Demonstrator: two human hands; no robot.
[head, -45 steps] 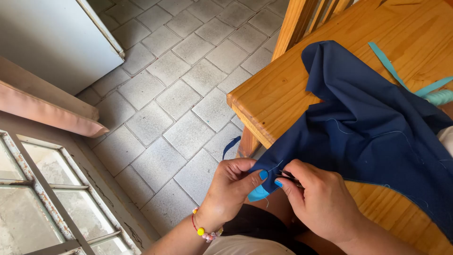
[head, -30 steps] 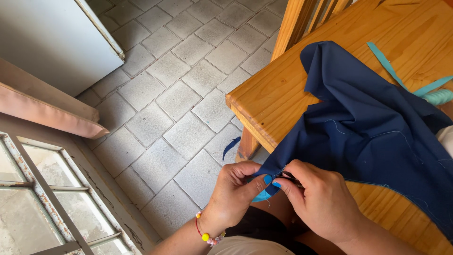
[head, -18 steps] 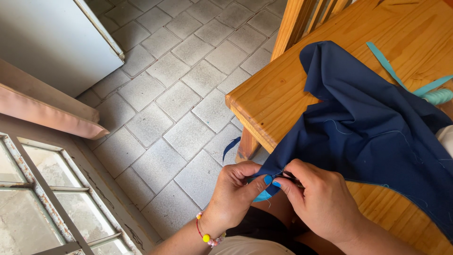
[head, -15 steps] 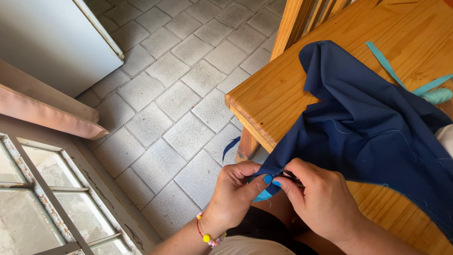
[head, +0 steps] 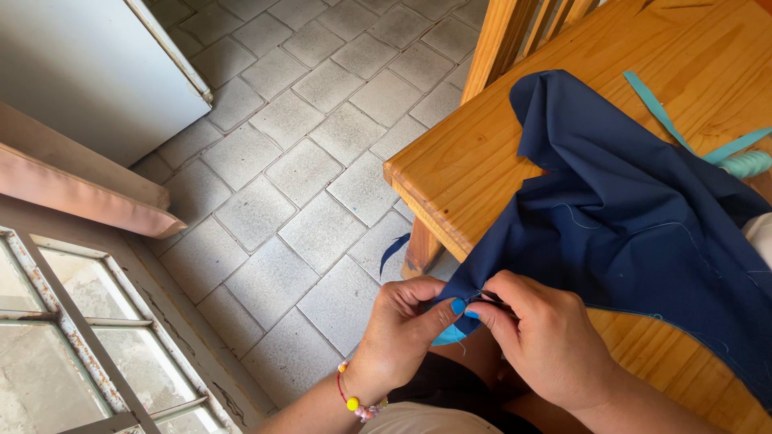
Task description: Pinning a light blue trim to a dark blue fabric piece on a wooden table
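Observation:
A dark navy cloth [head: 627, 217] lies bunched on a wooden table [head: 482, 153] and hangs over its near corner. My left hand [head: 402, 333] pinches the hanging corner of the cloth between thumb and fingers, where a bit of light blue trim [head: 447, 334] shows. My right hand [head: 547, 341] grips the same edge right beside it, fingertips almost touching the left thumb. Something thin and dark sits between the right fingertips; I cannot tell what it is. A beaded bracelet [head: 355, 402] circles my left wrist.
A turquoise strip [head: 655, 104] and a turquoise thread spool [head: 744, 163] lie on the table's far side. A wooden chair back [head: 515, 32] stands behind the table. Grey paving tiles [head: 305, 161] cover the floor, with a white appliance [head: 88, 72] and a window frame [head: 72, 337] at left.
Both hands stay at the cloth's corner; the fingers have shifted slightly along the edge, and the left thumb now presses closer to the right fingertips.

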